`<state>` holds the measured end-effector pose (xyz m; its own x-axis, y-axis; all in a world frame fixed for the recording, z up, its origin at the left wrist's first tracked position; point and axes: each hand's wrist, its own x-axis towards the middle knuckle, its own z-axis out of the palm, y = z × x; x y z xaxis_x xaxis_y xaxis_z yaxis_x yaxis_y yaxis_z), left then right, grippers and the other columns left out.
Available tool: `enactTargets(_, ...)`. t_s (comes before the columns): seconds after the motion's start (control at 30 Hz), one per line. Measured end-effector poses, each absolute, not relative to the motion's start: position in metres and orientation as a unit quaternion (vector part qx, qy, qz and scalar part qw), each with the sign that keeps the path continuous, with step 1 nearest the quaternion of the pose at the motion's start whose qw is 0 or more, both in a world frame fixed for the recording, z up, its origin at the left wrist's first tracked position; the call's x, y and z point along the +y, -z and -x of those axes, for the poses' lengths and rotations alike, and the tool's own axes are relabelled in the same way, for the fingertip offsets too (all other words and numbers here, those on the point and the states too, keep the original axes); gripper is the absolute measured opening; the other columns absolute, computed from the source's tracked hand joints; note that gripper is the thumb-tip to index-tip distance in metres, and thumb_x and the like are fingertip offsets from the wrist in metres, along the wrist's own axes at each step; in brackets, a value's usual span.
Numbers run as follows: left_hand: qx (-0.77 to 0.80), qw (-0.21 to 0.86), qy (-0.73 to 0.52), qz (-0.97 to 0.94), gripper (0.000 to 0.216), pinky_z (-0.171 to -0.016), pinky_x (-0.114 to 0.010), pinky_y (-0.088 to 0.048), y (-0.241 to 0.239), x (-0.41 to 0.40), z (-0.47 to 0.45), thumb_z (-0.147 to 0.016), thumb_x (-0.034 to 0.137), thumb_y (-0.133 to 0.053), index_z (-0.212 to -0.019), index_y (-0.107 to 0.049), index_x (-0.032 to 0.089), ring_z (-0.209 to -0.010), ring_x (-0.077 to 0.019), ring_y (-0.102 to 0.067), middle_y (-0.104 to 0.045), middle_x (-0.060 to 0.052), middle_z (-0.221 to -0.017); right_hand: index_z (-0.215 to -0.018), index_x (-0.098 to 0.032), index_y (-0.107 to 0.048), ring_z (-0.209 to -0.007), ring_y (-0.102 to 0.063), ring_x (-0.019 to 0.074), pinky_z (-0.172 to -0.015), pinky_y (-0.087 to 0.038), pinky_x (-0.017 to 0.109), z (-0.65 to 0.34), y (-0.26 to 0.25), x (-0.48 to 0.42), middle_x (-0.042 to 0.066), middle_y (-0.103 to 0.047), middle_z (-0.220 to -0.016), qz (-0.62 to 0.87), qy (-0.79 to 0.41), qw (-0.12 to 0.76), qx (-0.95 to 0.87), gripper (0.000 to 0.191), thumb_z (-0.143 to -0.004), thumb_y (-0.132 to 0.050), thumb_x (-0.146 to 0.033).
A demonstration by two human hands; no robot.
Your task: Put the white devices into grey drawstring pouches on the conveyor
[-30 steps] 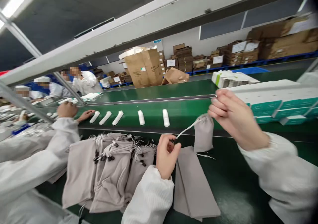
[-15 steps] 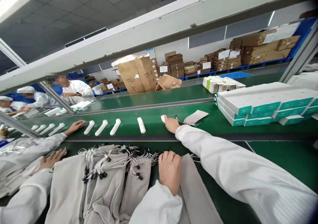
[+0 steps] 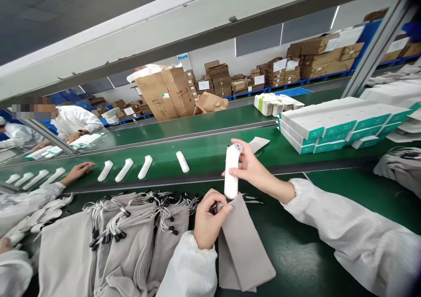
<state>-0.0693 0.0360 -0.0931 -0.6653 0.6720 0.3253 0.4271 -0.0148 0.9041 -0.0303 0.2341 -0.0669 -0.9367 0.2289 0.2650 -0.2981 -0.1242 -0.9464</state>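
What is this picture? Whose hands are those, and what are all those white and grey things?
This picture comes from a camera worn on a person's head, so you see what they see, looking down at their own hands. Their right hand holds a white plastic device upright. Their left hand pinches the top of a grey cloth pouch. Beside it lies a pile of pouches with white drawstrings. They are working at a green conveyor belt, and more white devices lie in a row on it. A co-worker's hand rests there too. White-and-green boxes are stacked nearby.
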Motion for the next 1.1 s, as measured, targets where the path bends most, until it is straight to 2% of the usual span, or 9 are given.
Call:
enactTargets(0.17, 0.703, 0.007, -0.623, -0.344, 0.011, -0.084, -0.030, -0.044, 0.078, 0.041, 0.062, -0.078, 0.022, -0.072, -0.072, -0.063, 0.019, -0.108, -0.0224, -0.053, -0.054, -0.007, -0.110, -0.111, -0.021, -0.062, -0.104, -0.060, 0.0190, -0.090, -0.049, 0.034, 0.015, 0.076, 0.216, 0.006, -0.061, -0.108, -0.084, -0.656, 0.097, -0.743, 0.027, -0.096, -0.052, -0.041)
enactTargets(0.27, 0.711, 0.001, -0.637, -0.298, 0.015, -0.069, -0.025, -0.043, 0.077, 0.034, 0.070, -0.077, 0.025, -0.073, -0.070, -0.063, 0.018, -0.090, -0.0171, -0.055, -0.056, -0.006, -0.102, -0.099, -0.018, -0.065, -0.075, -0.055, 0.0117, -0.068, -0.045, 0.025, 0.007, 0.074, 0.215, 0.001, -0.059, -0.082, -0.080, -0.653, -0.039, -0.753, 0.025, -0.097, -0.051, -0.038)
enactTargets(0.4, 0.662, 0.047, -0.733, -0.151, 0.032, -0.045, -0.018, -0.027, 0.078, 0.020, 0.088, -0.076, 0.040, -0.076, -0.068, -0.054, 0.018, -0.050, -0.0061, -0.033, -0.042, 0.005, -0.062, -0.094, -0.020, -0.054, -0.046, -0.016, 0.0050, -0.045, -0.014, 0.019, -0.022, 0.055, 0.226, -0.011, -0.023, -0.055, -0.041, -0.790, -0.109, -0.602, 0.014, -0.093, -0.059, -0.032)
enactTargets(0.5, 0.603, 0.063, -0.790, -0.095, 0.034, -0.042, -0.016, -0.019, 0.079, 0.018, 0.092, -0.080, 0.048, -0.071, -0.076, -0.052, 0.020, -0.045, -0.0053, -0.025, -0.032, 0.009, -0.056, -0.086, -0.021, -0.049, -0.044, -0.010, 0.0043, -0.045, -0.014, 0.020, -0.042, 0.032, 0.238, -0.011, -0.019, -0.056, -0.045, -0.848, -0.036, -0.527, 0.015, -0.096, -0.056, -0.030)
enactTargets(0.6, 0.655, 0.062, -0.733, -0.174, 0.019, -0.048, -0.017, -0.032, 0.088, 0.029, 0.089, -0.087, 0.039, -0.063, -0.091, -0.059, 0.021, -0.052, -0.0070, -0.038, -0.048, 0.004, -0.070, -0.087, -0.023, -0.048, -0.042, -0.009, 0.0049, -0.043, -0.016, 0.022, -0.041, 0.007, 0.250, -0.010, -0.017, -0.058, -0.024, -0.854, 0.107, -0.509, 0.013, -0.097, -0.053, -0.028)
enactTargets(0.7, 0.779, 0.030, -0.547, -0.304, 0.016, -0.077, -0.030, -0.050, 0.107, 0.044, 0.084, -0.084, 0.019, -0.061, -0.100, -0.064, 0.021, -0.081, -0.0152, -0.057, -0.060, -0.005, -0.101, -0.088, -0.024, -0.050, -0.045, -0.018, 0.0067, -0.046, -0.020, 0.022, -0.012, -0.008, 0.261, -0.008, -0.022, -0.060, -0.016, -0.771, 0.324, -0.547, 0.008, -0.093, -0.057, -0.025)
enactTargets(0.8, 0.846, -0.010, -0.366, -0.388, 0.036, -0.100, -0.045, -0.045, 0.126, 0.054, 0.078, -0.080, 0.005, -0.056, -0.112, -0.063, 0.022, -0.113, -0.0265, -0.053, -0.058, -0.009, -0.123, -0.101, -0.023, -0.054, -0.052, -0.038, 0.0092, -0.052, -0.031, 0.022, 0.041, -0.001, 0.268, -0.005, -0.045, -0.067, -0.006, -0.577, 0.454, -0.679, 0.010, -0.092, -0.055, -0.027)
enactTargets(0.97, 0.895, -0.028, -0.224, -0.385, 0.032, -0.092, -0.045, -0.047, 0.144, 0.053, 0.076, -0.085, 0.003, -0.047, -0.107, -0.063, 0.021, -0.104, -0.0280, -0.054, -0.061, -0.009, -0.116, -0.143, -0.023, -0.038, -0.081, -0.063, 0.0146, -0.076, -0.046, 0.028, 0.144, 0.057, 0.250, 0.008, -0.061, -0.123, 0.017, -0.279, 0.222, -0.934, 0.053, -0.092, -0.052, -0.030)
enactTargets(1.1, 0.908, -0.017, -0.246, -0.338, 0.031, -0.090, -0.043, -0.047, 0.155, 0.050, 0.077, -0.081, 0.003, -0.051, -0.103, -0.064, 0.021, -0.102, -0.0269, -0.055, -0.062, -0.009, -0.110, -0.139, -0.015, -0.047, -0.109, -0.062, 0.0292, -0.087, -0.047, 0.037, 0.209, 0.102, 0.212, 0.018, -0.061, -0.125, 0.032, -0.200, 0.072, -0.977, 0.053, -0.093, -0.052, -0.041)
